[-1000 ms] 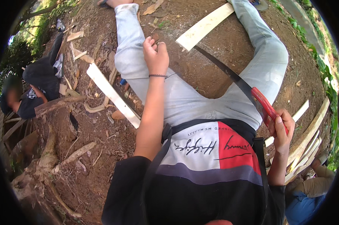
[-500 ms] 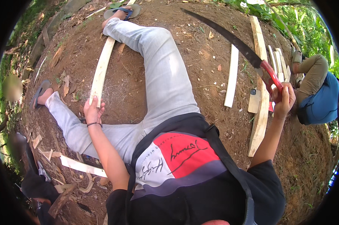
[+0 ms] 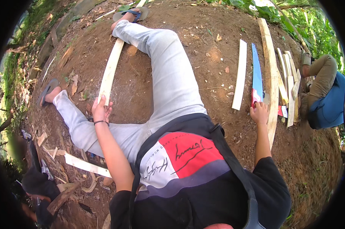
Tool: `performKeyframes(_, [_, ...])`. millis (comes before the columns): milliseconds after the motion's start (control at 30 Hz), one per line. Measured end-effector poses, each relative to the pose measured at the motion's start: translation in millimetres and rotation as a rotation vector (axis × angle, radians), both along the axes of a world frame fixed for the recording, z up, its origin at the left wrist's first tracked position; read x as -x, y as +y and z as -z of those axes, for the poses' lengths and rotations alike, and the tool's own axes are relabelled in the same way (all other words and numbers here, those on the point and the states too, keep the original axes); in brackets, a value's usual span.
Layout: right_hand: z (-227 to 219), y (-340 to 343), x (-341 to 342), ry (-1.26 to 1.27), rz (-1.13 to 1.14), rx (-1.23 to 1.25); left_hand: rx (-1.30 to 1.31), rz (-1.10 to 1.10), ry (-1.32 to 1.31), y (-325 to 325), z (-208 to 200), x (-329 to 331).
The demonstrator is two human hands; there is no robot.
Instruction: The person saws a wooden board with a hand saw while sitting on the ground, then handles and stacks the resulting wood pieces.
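A long pale wooden strip point(image 3: 112, 70) runs from beneath my outstretched foot back to my left hand point(image 3: 101, 111), whose thumb lies on top of its near end with the fingers beside and under it. Over on the right, my right hand point(image 3: 260, 113) is closed on the red handle of a hand saw point(image 3: 257, 72). Its blade points away from me, low over the dirt, and shines blue. The saw lies between a short pale slat point(image 3: 240, 74) and a long thick plank point(image 3: 271, 80). My fingers partly cover the handle.
Several narrow wood pieces point(image 3: 291, 84) lie right of the plank, beside a crouching person in blue point(image 3: 327, 101). Another pale board point(image 3: 86, 165) and wood scraps lie at lower left, near a person in dark clothes point(image 3: 40, 187). Green plants border the far right.
My right hand has brought the saw down and left, from raised in the air to beside the plank, its blade turned to point straight away. My left hand still holds the strip.
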State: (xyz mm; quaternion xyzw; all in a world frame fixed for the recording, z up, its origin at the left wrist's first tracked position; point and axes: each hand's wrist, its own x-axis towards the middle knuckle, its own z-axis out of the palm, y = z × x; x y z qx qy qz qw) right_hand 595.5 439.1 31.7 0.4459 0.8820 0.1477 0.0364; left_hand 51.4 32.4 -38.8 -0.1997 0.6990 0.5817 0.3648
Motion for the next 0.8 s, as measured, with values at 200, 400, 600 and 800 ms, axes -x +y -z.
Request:
performKeyframes(200, [57,4,73,0.125,0.473,0.431,-0.063,-0.045,-0.032,-9,1,5])
performKeyframes(400, [97,25,75,0.381,0.686,0.598,-0.09,-0.044,-0.057,9,-21,5])
performKeyframes(600, [37,31,109,1.06,0.648,0.998,-0.221,-0.129,-0.039,10,-11,-5])
performKeyframes(800, [-104,-73,259,1.417,0.104,1.118,-0.222,-0.065,0.022,6,-49,-34])
